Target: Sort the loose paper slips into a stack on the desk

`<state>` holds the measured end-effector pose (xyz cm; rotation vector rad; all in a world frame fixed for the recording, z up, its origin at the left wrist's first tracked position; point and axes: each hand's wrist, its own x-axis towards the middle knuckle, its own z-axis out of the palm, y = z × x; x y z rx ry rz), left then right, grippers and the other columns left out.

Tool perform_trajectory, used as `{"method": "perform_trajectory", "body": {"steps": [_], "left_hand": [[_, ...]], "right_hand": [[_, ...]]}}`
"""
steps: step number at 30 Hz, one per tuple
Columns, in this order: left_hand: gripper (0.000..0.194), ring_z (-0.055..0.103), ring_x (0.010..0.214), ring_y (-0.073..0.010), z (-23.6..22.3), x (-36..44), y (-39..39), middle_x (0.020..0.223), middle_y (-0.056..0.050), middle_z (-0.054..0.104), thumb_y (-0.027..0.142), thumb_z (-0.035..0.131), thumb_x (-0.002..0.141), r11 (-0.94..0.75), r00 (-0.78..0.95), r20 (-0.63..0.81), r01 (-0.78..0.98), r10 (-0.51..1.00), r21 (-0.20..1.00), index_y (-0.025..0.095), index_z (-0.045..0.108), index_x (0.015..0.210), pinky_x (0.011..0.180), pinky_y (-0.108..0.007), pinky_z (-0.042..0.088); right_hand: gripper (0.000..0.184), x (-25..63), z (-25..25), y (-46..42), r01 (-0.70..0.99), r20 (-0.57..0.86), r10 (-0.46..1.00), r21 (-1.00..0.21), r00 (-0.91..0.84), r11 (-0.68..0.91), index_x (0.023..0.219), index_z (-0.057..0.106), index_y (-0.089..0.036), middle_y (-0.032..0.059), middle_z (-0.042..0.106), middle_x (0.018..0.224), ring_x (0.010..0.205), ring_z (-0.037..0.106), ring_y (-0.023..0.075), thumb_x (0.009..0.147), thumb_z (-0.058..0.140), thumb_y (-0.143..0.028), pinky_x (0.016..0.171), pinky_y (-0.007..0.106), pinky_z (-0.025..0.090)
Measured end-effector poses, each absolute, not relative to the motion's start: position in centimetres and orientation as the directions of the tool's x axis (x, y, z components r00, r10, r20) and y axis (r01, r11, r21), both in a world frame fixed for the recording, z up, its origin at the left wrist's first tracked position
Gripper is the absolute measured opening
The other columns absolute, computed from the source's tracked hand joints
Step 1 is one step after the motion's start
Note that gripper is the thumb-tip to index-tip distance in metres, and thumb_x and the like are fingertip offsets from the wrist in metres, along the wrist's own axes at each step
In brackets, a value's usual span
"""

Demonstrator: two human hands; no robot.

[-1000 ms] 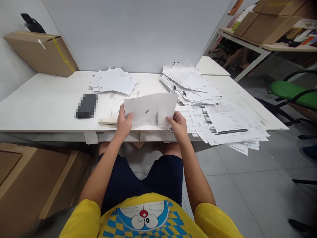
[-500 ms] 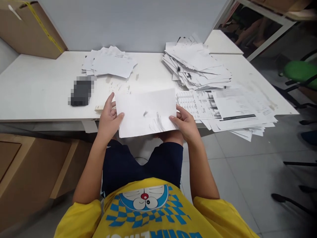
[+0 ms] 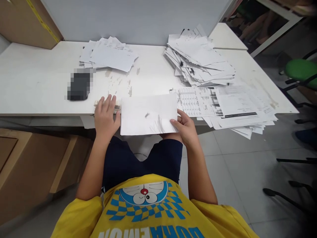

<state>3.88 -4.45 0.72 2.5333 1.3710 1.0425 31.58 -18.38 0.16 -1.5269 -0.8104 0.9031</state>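
My right hand (image 3: 186, 127) pinches the right edge of white paper sheets (image 3: 146, 114), thumb on top and fingers beneath. Grey pencil-like scribbles mark the top sheet. The papers reach past the table's front edge, above my lap. My left hand (image 3: 106, 115) lies palm down over a small cream-coloured stapler (image 3: 117, 107), with its fingers stretched out and the thumb apart. Most of the stapler is hidden under that hand; its metal end shows between the fingers and the papers. A narrow gap separates the left thumb from the sheets' left edge.
A loose paper pile (image 3: 111, 54) lies at the back left, and a taller messy stack (image 3: 198, 62) at the back right. Printed sheets (image 3: 237, 109) overhang the front edge. A blurred-out dark object (image 3: 79, 86) sits left. Cardboard boxes (image 3: 37, 162) stand below left.
My left hand has let go of the papers' left edge and moved left onto the stapler. The right hand keeps its hold on the sheets. The camera view has shifted slightly.
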Motion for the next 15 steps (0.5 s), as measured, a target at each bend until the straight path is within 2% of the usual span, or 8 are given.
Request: {"method": "perform_trajectory", "body": {"steps": [6,10,15], "left_hand": [[0.05,0.035,0.148,-0.0309,-0.8,3.6,-3.8,0.154,-0.006,0.049,0.029,0.039,0.098,-0.593,0.413,0.496,0.752,0.764,0.288,0.024,0.048,0.146,0.123,-0.055,0.023],[0.052,0.037,0.147,-0.0306,-1.0,3.4,-3.7,0.154,-0.005,0.048,0.022,0.038,0.097,-0.598,0.428,0.495,0.76,0.756,0.256,0.025,0.046,0.148,0.124,-0.058,0.021],[0.053,0.032,0.15,-0.0287,-1.6,3.1,-3.4,0.158,-0.005,0.041,0.022,0.035,0.098,-0.614,0.461,0.484,0.756,0.744,0.224,0.021,0.041,0.15,0.125,-0.058,0.018]], "right_hand": [[0.061,30.6,-0.5,-18.4,-0.022,-0.169,0.872,-0.984,0.46,-0.179,0.134,0.058,-0.022,0.0086,0.076,0.102,0.102,0.069,0.0294,0.078,0.072,-0.043,0.084,0.046,0.057],[0.059,30.4,-1.0,-18.4,0.006,-0.154,0.884,-0.985,0.442,-0.175,0.134,0.058,-0.024,0.0095,0.075,0.109,0.106,0.068,0.0299,0.08,0.07,-0.044,0.087,0.047,0.058],[0.059,30.6,-1.4,-18.4,0.001,-0.154,0.878,-0.985,0.452,-0.173,0.135,0.058,-0.024,0.0101,0.075,0.11,0.105,0.068,0.0295,0.08,0.071,-0.042,0.085,0.046,0.059]]}}
